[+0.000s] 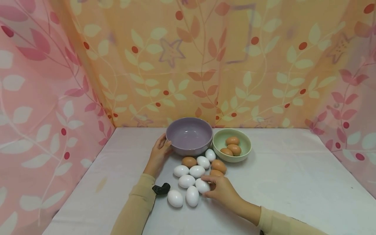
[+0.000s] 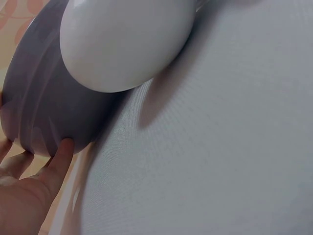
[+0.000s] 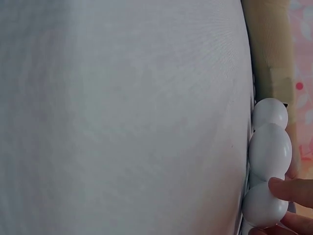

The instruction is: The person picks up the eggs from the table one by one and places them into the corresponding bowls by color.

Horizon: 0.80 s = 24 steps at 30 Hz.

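A purple bowl (image 1: 188, 151) stands at the back of the table. My left hand (image 1: 160, 151) rests its fingers against the bowl's outer left side, and in the left wrist view the fingertips (image 2: 67, 143) touch its wall. My right hand (image 1: 224, 191) pinches a white egg (image 1: 202, 185) between thumb and fingers, down among the other eggs. Several more white eggs (image 1: 186, 181) lie in front of the bowl. Among them are a brown egg (image 1: 189, 162) near the bowl and two brown eggs (image 1: 218, 165) just beyond my right hand, one partly hidden by it.
A light green bowl (image 1: 248, 150) holding three brown eggs (image 1: 233, 141) stands right of the purple one. White cloth covers the table (image 1: 293, 169). Patterned curtains (image 1: 199, 65) hang behind and at both sides. A small black device (image 1: 161, 189) sits on my left wrist.
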Motion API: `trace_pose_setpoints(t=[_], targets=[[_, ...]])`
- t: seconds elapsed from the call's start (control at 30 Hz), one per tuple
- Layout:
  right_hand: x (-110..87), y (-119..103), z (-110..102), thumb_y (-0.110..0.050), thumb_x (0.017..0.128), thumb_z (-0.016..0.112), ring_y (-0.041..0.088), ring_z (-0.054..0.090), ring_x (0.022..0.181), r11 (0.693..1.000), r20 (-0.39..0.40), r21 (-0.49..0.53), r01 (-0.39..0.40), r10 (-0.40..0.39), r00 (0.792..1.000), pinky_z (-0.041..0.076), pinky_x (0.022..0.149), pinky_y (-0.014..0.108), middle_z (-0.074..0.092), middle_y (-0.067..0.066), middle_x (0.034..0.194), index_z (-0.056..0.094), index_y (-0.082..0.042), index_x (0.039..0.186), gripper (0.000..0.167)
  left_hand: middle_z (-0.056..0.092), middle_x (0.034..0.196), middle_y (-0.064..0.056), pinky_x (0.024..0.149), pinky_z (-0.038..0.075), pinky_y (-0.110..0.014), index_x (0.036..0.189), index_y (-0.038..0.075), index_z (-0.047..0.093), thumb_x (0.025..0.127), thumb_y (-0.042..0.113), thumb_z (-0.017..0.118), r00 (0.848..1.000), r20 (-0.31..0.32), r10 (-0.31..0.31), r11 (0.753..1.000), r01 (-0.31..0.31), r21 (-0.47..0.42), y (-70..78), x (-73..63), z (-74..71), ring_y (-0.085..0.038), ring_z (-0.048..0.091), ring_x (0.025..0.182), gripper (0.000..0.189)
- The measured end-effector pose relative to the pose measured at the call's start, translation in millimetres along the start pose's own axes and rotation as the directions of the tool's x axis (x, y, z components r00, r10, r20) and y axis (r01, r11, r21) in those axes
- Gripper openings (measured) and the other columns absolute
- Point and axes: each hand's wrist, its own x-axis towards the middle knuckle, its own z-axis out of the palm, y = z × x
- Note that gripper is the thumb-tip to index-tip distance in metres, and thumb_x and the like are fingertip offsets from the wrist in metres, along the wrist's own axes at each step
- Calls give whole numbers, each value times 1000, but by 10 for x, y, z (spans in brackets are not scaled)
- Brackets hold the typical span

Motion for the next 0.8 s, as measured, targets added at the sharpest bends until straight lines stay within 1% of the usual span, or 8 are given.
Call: trace_pose_setpoints(t=[0.1, 0.13, 0.23, 0.33, 0.5, 0.6, 0.67, 0.8], targets=[[5, 14, 5, 3, 68, 86, 34, 67, 109, 996, 28, 83, -16, 14, 1000, 59, 87, 32, 68, 18, 115, 70, 6, 115, 49, 28, 164, -5, 116, 39, -49, 156, 16, 30, 100, 20, 60, 1000, -5, -6, 1000, 6, -1, -6, 8, -2, -21, 33, 148, 63], [6, 19, 6, 4, 68, 85, 37, 67, 111, 994, 35, 105, -19, 15, 999, 59, 88, 32, 67, 19, 117, 69, 8, 115, 50, 27, 164, -5, 116, 39, -50, 156, 15, 29, 101, 20, 59, 1000, -4, -5, 1000, 5, 4, -8, 9, -2, -21, 32, 148, 63], [7, 29, 8, 5, 69, 85, 39, 66, 112, 990, 38, 136, -27, 22, 999, 59, 88, 31, 66, 20, 117, 68, 8, 115, 50, 27, 164, -7, 115, 39, -51, 156, 14, 29, 101, 19, 59, 1000, -3, -3, 1000, 3, 11, -13, 10, -2, -23, 32, 148, 64], [-2, 27, 1, 3, 68, 85, 37, 68, 109, 992, 25, 122, -43, 40, 999, 60, 86, 32, 68, 18, 116, 70, 6, 115, 49, 26, 165, -7, 115, 39, -52, 157, 14, 28, 101, 19, 58, 1000, 2, 3, 1000, -3, 24, -15, 9, -1, -24, 32, 148, 64], [-19, -3, -38, -6, 67, 87, 25, 71, 101, 995, -22, 64, -73, 75, 997, 60, 83, 31, 72, 13, 112, 73, -1, 114, 49, 25, 165, -7, 116, 39, -51, 157, 14, 28, 101, 20, 58, 1000, 7, 0, 1000, 0, 16, -14, 11, -1, -24, 32, 148, 63], [-17, -23, -73, -10, 67, 88, 19, 70, 98, 997, -49, 37, -64, 66, 997, 59, 83, 28, 73, 8, 109, 74, -4, 112, 48, 26, 165, -6, 116, 39, -51, 156, 15, 29, 101, 20, 59, 1000, 6, -2, 1000, 2, 8, -14, 14, 1, -24, 33, 148, 63], [-7, -30, -99, -11, 68, 88, 18, 69, 98, 998, -57, 32, -51, 52, 997, 58, 84, 26, 73, 6, 108, 74, -5, 112, 47, 26, 165, -5, 115, 39, -50, 156, 16, 30, 101, 21, 59, 1000, 0, -4, 1000, 4, 8, -12, 15, 3, -23, 34, 147, 63], [24, -42, -160, -14, 69, 88, 17, 68, 97, 998, -61, 31, -48, 50, 997, 57, 83, 25, 74, 7, 109, 74, -6, 111, 45, 27, 165, -4, 115, 40, -48, 156, 17, 30, 100, 21, 60, 1000, -8, -6, 1000, 6, 15, -5, 12, 6, -21, 35, 146, 63]])
